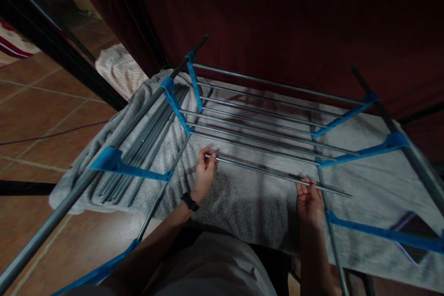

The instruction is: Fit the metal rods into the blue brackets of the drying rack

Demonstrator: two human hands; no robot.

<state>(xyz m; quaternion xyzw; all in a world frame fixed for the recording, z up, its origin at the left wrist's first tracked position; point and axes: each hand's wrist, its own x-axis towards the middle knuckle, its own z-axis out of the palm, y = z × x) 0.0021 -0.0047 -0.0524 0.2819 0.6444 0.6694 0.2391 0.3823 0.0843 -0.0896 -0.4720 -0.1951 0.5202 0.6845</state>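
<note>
A thin grey metal rod (pixel 258 168) lies across both my hands, sloping slightly down to the right. My left hand (pixel 205 171) pinches it close to its left end. Farther along, my right hand (pixel 310 199) grips it, and the right end sticks out past the fingers. Around my hands stands a rack frame of grey tubes with blue plastic brackets (pixel 132 169). Beyond the held rod, several fitted rods (pixel 256 126) span the frame between the left and right brackets. On the right, a blue bracket (pixel 367 229) reaches from an inner tube to the outer one.
A bundle of loose grey rods (pixel 149 143) lies on the grey towel (pixel 243 208) at left. A flat dark phone-like object (pixel 416 236) rests under the right bracket. Behind hangs a dark red curtain (pixel 277 18). Tiled floor (pixel 45 115) and a striped cloth (pixel 120 69) show at left.
</note>
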